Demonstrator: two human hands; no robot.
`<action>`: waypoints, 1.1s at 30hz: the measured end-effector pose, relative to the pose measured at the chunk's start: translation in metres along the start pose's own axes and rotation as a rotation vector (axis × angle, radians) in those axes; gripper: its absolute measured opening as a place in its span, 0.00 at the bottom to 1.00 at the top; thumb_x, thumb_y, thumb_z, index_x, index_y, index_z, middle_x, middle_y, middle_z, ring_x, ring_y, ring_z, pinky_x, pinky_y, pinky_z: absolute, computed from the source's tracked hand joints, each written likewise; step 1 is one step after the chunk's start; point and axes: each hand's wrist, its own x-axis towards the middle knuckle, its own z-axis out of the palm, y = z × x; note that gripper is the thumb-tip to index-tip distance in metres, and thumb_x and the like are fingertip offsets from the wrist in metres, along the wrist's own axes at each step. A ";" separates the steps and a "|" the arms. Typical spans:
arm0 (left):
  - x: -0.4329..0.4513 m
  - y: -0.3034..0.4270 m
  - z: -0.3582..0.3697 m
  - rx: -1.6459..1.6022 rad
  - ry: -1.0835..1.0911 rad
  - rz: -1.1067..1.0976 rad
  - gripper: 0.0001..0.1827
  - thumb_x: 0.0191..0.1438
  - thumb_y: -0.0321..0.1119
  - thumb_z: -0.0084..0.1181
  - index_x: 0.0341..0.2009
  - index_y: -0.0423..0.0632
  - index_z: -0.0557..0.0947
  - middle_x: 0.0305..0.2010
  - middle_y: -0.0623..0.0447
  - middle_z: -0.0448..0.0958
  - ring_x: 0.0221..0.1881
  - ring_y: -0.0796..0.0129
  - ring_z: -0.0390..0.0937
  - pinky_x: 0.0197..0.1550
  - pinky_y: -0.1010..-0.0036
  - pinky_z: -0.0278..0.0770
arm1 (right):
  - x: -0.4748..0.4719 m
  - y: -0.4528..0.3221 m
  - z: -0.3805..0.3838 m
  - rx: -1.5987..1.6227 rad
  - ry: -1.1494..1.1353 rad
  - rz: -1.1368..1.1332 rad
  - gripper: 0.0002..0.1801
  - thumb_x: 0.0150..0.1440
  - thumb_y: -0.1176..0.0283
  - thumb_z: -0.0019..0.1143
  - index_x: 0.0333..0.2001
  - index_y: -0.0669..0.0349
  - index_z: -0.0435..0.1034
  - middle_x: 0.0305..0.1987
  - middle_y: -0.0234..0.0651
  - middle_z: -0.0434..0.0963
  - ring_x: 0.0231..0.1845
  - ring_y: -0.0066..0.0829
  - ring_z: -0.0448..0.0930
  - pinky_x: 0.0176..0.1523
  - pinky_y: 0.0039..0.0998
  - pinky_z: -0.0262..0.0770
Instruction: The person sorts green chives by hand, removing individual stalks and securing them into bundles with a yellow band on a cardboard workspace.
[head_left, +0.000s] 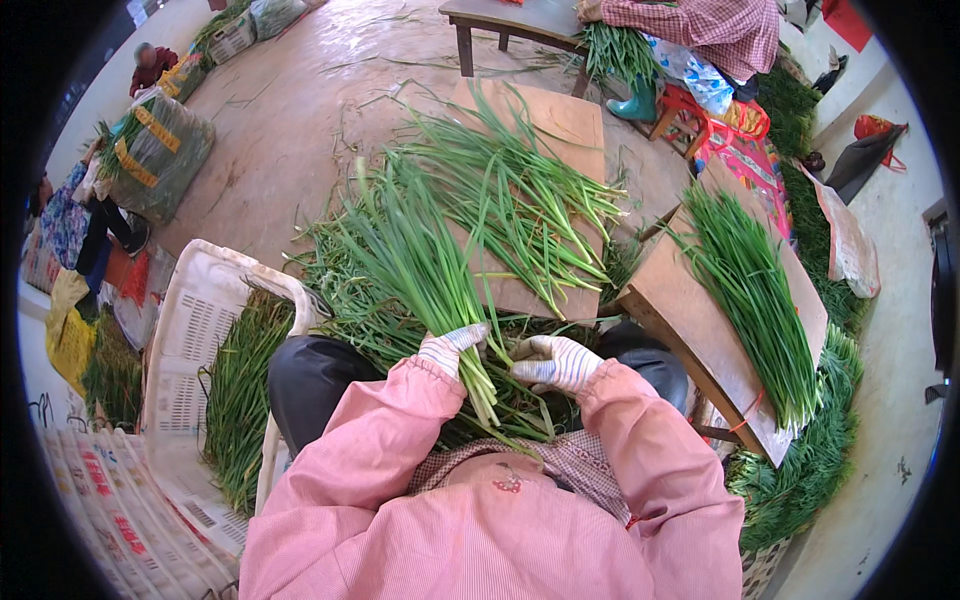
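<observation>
My left hand (456, 346), in a striped knit glove, grips a bunch of long green Chinese chives (420, 262), pale stem ends pointing towards my lap. Just right of it, my right hand (553, 363), gloved alike, has its thumb and fingers curled at a loose green leaf; whether they pinch it I cannot tell. Beyond my hands, loose chives (517, 217) are spread over a flat brown board (581, 127). A neat pile of chives (757, 300) lies on a wooden bench top (679, 311) at my right.
A white plastic crate (202, 300) holding greens stands at my left. Chive leaves (330, 262) litter the floor between my knees and beyond. Heaped greens (810, 465) lie along the right wall. A co-worker in a checked shirt (705, 30) handles chives by a wooden table (510, 21); other people sit far left.
</observation>
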 end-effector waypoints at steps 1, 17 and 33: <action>-0.003 0.001 0.003 0.000 0.007 0.047 0.13 0.39 0.32 0.65 0.30 0.47 0.77 0.22 0.56 0.73 0.21 0.69 0.70 0.23 0.74 0.71 | 0.000 -0.002 0.002 0.018 0.002 0.055 0.23 0.49 0.61 0.59 0.44 0.66 0.67 0.29 0.27 0.72 0.28 0.17 0.70 0.31 0.20 0.68; -0.029 0.107 -0.069 -0.143 0.131 0.628 0.11 0.43 0.30 0.60 0.33 0.48 0.73 0.27 0.54 0.72 0.24 0.68 0.70 0.27 0.72 0.73 | 0.027 0.007 0.019 -1.143 0.057 -0.068 0.21 0.48 0.55 0.52 0.36 0.61 0.71 0.33 0.49 0.75 0.37 0.47 0.75 0.42 0.37 0.70; -0.032 0.053 -0.032 -0.692 -0.251 0.080 0.20 0.39 0.26 0.59 0.41 0.43 0.73 0.36 0.53 0.74 0.28 0.65 0.72 0.30 0.67 0.73 | 0.021 -0.028 -0.043 -1.363 0.486 0.053 0.19 0.49 0.58 0.53 0.42 0.57 0.67 0.40 0.43 0.74 0.41 0.44 0.74 0.45 0.37 0.70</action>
